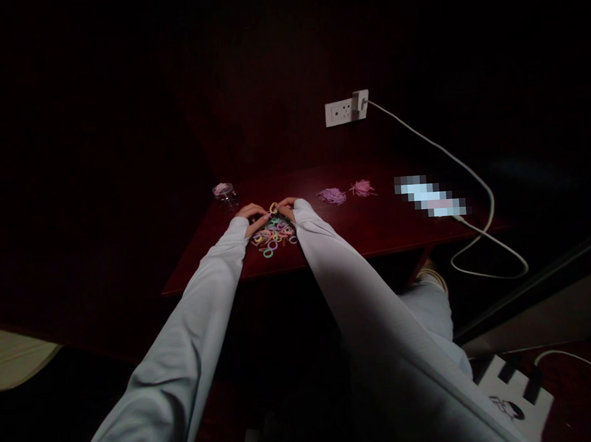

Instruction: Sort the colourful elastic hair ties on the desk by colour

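Over a pile of small multicoloured hair ties, my two hands meet near the left part of the dark red table. A yellow hair tie stands up between my fingertips. My left hand is closed with thumb and fingers at its left side. On the other side, my right hand pinches the same tie, its fingers partly hidden by the sleeve. Loose green, purple and pink ties lie just below my hands on the tabletop.
A clear jar stands at the back left. To the right lie a purple heap and a pink heap of thin bands. A blurred-out bright device has a white cable running to a wall socket.
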`<state>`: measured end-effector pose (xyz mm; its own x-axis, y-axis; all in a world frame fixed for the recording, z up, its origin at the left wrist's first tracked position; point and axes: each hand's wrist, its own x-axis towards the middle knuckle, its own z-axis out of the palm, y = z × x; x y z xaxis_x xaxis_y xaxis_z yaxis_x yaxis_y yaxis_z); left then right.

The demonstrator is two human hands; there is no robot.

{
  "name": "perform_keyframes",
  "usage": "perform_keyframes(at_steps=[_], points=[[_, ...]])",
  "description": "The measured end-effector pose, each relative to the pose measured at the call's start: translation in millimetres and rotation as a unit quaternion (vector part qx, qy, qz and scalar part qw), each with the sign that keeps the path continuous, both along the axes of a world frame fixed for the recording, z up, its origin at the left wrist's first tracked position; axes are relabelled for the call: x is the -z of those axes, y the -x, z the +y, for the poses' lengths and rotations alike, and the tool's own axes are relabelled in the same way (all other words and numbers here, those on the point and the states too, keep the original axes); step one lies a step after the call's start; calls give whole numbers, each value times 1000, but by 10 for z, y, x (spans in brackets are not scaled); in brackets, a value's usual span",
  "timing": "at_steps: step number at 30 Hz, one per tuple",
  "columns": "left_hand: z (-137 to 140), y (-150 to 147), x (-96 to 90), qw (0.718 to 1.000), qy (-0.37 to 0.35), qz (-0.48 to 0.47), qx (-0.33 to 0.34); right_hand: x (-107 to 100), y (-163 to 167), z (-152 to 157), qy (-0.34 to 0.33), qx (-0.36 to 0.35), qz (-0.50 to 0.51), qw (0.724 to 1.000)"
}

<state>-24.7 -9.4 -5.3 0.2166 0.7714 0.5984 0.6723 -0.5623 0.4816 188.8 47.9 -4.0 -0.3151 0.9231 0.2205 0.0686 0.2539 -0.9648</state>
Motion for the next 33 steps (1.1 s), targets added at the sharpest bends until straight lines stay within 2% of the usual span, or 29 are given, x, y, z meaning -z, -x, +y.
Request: perform_keyframes(at_steps=[5,11,21,26,30,33], points=[[20,16,7,1000,12,2,20,-1,147,-30,11,-31,10,999],[71,65,15,1000,15,-1,7,-72,179,-124,29,-45,7,999],[134,67,85,999,30,-16,28,-16,174,-62,38,-15,26,999],[192,133,86,999,36,-6,9,-67,86,-52,45,-7,37,998],[163,129,64,1000,25,-12,-9,-76,3,-19,46,-7,14,999],[159,120,50,1000,5,-12,-25,-73,-3,5,28,0,-55,998]])
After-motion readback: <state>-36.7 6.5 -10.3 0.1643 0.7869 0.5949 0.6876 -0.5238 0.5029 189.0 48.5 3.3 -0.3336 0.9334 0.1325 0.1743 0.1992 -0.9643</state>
